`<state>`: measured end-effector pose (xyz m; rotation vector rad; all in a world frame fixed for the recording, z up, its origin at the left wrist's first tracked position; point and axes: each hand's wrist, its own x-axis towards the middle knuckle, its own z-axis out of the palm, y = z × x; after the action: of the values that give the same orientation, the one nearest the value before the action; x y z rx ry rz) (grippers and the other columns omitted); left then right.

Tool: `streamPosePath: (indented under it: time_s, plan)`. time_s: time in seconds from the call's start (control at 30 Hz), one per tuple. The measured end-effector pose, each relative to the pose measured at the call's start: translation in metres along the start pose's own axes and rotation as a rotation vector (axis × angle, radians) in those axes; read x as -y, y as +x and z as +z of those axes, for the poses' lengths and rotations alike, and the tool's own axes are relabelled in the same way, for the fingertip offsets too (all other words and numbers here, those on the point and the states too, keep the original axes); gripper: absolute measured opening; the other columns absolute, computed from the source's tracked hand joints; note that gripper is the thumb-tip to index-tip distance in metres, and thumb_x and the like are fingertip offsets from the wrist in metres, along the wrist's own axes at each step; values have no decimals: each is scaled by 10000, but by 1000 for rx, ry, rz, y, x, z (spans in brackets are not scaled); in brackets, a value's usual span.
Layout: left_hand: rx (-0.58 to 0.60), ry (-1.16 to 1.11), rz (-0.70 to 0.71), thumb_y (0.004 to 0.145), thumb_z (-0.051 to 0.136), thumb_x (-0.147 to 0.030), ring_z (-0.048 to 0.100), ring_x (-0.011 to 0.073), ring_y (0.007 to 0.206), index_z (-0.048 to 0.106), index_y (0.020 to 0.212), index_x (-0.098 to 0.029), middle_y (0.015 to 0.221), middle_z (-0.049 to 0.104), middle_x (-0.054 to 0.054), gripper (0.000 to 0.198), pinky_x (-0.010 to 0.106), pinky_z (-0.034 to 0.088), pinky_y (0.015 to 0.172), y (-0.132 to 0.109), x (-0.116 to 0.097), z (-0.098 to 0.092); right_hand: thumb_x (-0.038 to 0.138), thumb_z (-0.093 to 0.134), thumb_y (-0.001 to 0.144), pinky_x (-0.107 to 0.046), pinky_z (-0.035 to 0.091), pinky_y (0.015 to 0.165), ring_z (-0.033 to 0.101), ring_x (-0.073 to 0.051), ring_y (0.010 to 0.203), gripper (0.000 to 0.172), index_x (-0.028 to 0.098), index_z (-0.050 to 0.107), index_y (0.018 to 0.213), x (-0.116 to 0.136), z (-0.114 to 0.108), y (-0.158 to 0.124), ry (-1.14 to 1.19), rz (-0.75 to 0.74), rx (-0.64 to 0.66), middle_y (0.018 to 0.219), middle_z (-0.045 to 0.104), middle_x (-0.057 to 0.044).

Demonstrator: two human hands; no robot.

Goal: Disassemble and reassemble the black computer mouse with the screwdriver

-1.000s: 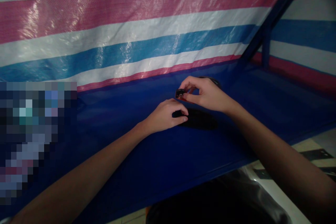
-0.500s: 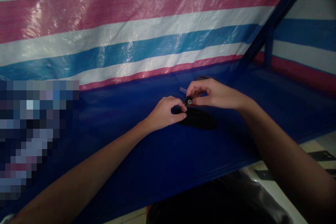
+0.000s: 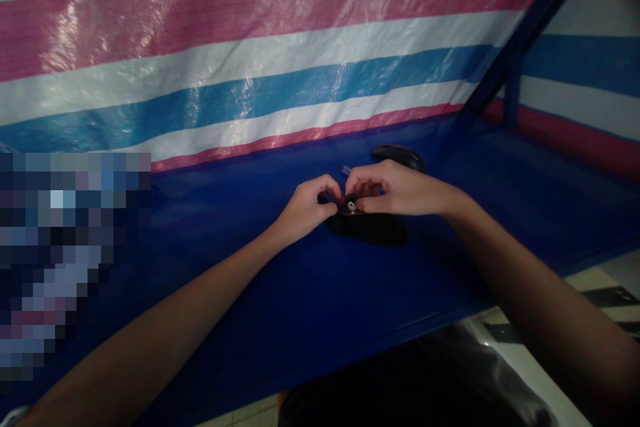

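Observation:
A small black wheel-like part (image 3: 351,205) with a light centre sits between my two hands. My right hand (image 3: 390,190) has its thumb and fingers closed on this part from the right. My left hand (image 3: 313,203) pinches the left end of a thin dark piece (image 3: 343,211) beneath the wheel. Under both hands a flat black oval object (image 3: 373,230) lies on the blue surface (image 3: 300,300). Behind my right hand rests a rounded black shell (image 3: 400,157), like a mouse cover. A small clear strip (image 3: 346,171) lies just beyond my fingers.
A striped plastic sheet (image 3: 250,100) rises behind the blue surface. At the right stands a dark blue slanted bar (image 3: 530,33). The left side holds a pixelated, unreadable area (image 3: 65,260). Dark fabric (image 3: 400,380) shows below the front edge.
Both hands have moved slightly left, the right one also down, bringing the wheel part lower. My left fingers have closed in on the dark piece. More of the black shell behind now shows.

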<state>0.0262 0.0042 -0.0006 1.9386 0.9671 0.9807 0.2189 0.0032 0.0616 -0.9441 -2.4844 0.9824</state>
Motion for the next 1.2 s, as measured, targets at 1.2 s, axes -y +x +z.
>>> streamPosePath:
  time_s: [1.2]
  plan:
    - [77, -60, -78, 622, 523, -6, 592, 125, 755, 581, 750, -144, 774, 642, -1, 196, 281, 445, 743, 4, 3, 1, 253, 610, 757, -284, 335, 630, 530, -131, 628, 85, 198, 575, 813, 0, 11, 6, -404, -22, 112, 735, 621, 12]
